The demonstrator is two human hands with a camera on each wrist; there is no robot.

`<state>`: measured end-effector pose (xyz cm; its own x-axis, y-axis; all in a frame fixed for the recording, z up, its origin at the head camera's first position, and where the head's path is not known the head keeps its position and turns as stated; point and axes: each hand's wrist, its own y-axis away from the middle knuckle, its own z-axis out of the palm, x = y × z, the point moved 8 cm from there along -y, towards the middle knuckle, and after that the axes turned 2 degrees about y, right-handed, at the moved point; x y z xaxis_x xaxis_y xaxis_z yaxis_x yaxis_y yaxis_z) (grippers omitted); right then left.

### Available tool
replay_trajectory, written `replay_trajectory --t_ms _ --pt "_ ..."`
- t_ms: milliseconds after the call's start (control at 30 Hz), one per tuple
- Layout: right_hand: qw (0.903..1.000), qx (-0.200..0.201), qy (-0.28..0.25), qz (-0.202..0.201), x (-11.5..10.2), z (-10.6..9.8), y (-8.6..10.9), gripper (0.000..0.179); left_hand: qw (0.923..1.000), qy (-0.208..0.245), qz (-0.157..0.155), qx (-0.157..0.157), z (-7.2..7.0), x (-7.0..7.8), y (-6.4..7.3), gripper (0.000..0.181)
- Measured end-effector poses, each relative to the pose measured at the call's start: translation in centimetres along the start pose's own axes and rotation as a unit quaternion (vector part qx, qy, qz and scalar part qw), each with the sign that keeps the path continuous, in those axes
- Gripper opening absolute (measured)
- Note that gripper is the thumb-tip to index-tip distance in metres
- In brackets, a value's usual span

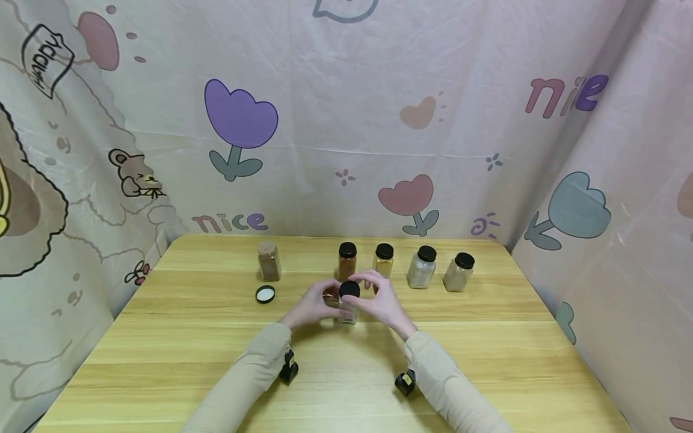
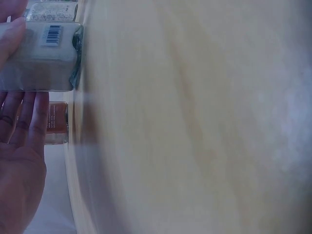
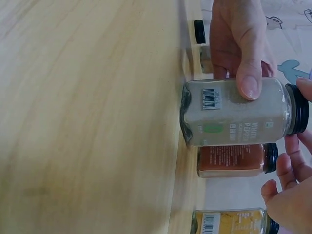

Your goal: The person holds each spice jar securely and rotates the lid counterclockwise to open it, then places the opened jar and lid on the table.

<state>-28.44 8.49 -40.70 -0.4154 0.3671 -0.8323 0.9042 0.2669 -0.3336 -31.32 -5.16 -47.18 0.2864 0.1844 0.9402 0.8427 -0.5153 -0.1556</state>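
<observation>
My left hand (image 1: 316, 305) grips the body of a white pepper jar (image 1: 348, 315), a clear glass spice jar held upright in front of me. In the right wrist view its label, barcode and pale powder show, with the left thumb across the glass. At the jar's black lid (image 1: 349, 288), my right hand (image 1: 385, 302) pinches the rim between thumb and fingers. The lid sits on the jar. Whether the jar's base touches the table cannot be told. Behind it stands a jar of reddish-brown spice (image 1: 347, 264), with a yellow spice jar (image 1: 384, 262) to its right.
Farther right stand a jar of whitish grains (image 1: 421, 270) and a jar of beige powder (image 1: 458, 274), both black-lidded. At left, a brown spice jar (image 1: 269, 264) has no black lid; a loose black lid (image 1: 265, 294) lies before it, white inside up. A patterned curtain (image 1: 325, 120) hangs behind the table.
</observation>
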Motion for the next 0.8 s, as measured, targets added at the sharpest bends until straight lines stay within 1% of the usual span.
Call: replay_trajectory --t_ms 100,300,400,533,667,800 --pt "1.0000 -0.002 0.005 -0.007 1.2 0.3 -0.2 0.043 1.0000 -0.002 0.000 0.002 0.0 0.1 0.0 0.045" --pt "0.9997 -0.011 0.006 -0.019 1.3 0.2 -0.2 0.041 0.9999 -0.011 0.006 0.004 0.0 0.2 0.1 0.044" --pt "0.9999 -0.009 0.007 -0.013 1.5 0.3 -0.1 0.044 1.0000 -0.007 0.005 0.004 0.0 0.1 0.1 0.044" --pt "1.0000 0.006 0.006 -0.003 1.7 0.1 -0.1 0.047 1.0000 -0.002 -0.003 0.002 0.0 0.1 0.1 0.044" --pt "0.9999 0.013 0.006 -0.002 1.7 -0.1 -0.1 0.042 1.0000 -0.005 -0.003 0.002 0.0 0.0 0.0 0.044" --pt "0.9999 0.007 0.002 -0.007 1.5 0.0 -0.2 0.038 1.0000 -0.007 0.005 0.002 0.0 0.1 0.0 0.044"
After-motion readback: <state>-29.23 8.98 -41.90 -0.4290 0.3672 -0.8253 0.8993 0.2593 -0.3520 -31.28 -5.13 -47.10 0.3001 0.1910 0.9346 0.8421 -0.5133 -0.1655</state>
